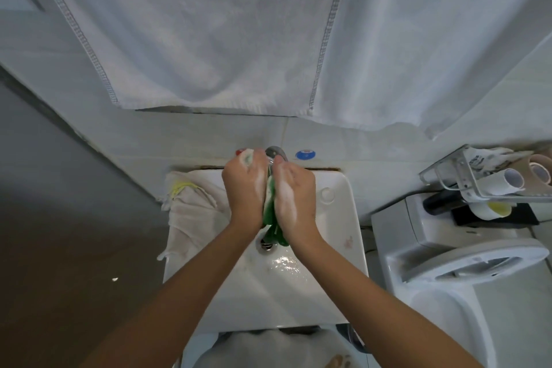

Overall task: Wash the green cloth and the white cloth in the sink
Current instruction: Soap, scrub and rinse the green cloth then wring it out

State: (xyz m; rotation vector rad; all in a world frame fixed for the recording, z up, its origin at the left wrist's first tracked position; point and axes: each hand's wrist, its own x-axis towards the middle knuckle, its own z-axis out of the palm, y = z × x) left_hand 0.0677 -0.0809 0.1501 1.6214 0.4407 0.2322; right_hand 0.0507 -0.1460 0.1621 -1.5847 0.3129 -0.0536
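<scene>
Green cloth [270, 203], soapy, is clamped between left hand [246, 188] and right hand [294, 196] over the sink [352, 233]; scrubbing should stay above its drain.

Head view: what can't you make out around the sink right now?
- Green cloth: mostly hidden between the soapy left hand and right hand.
- Tap: only its top shows above the fingers; whether water is flowing, cannot tell.
- Drain: partly covered by the cloth's hanging end.
- Blue sticker: print too small.

Both arms reach forward, the soapy left hand [245, 188] and right hand [294, 194] pressed palm toward palm.
</scene>
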